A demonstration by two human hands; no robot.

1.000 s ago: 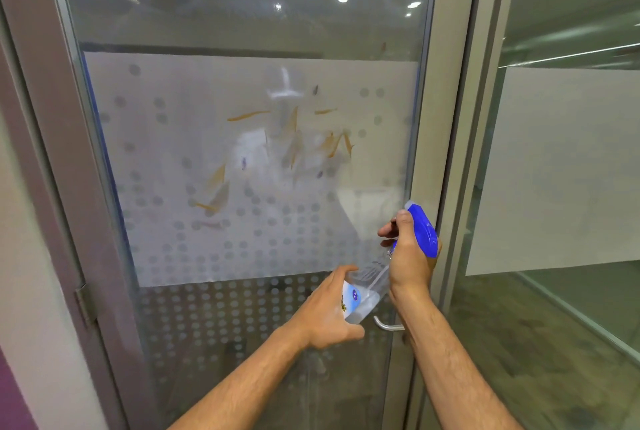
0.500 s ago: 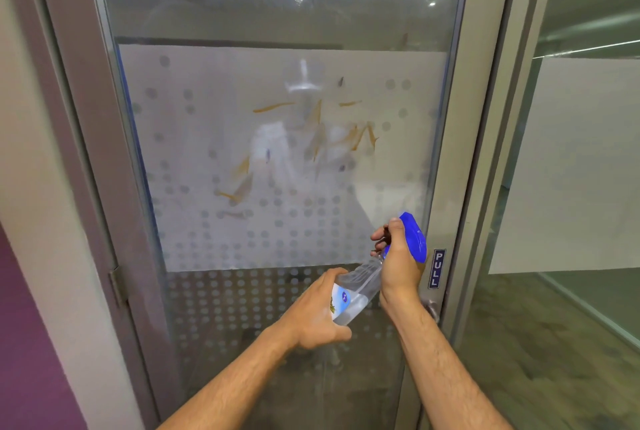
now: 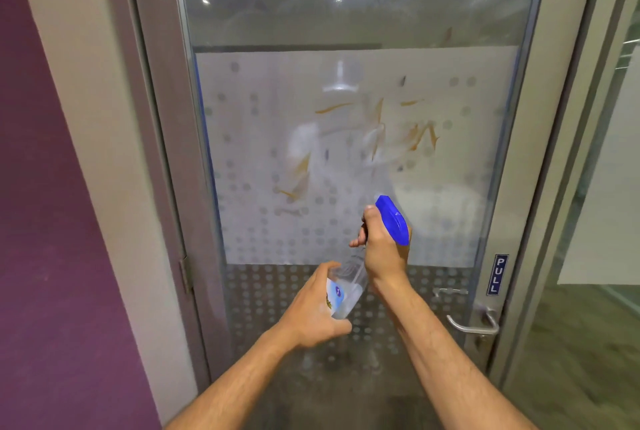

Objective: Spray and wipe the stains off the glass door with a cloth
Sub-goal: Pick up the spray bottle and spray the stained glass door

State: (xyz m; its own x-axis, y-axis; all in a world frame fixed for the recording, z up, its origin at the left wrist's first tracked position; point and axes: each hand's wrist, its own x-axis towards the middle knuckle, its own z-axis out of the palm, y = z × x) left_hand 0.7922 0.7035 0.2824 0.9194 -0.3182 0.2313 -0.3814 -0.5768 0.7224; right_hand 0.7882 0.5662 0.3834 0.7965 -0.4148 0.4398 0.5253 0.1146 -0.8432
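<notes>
Held tilted before the orange-streaked frosted glass door [image 3: 346, 159]: clear plastic spray bottle [image 3: 348, 286], left hand [image 3: 317, 312] wrapped round its base, right hand [image 3: 381, 249] clenched, seemingly on the trigger, under its blue head [image 3: 393, 220].

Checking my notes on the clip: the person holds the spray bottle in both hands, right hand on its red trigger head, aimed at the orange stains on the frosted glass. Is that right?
Not quite: the trigger head is blue, not red, as the head view shows. The rest stands: both the left hand and right hand hold the spray bottle, aimed at the orange stains on the frosted glass.
</notes>
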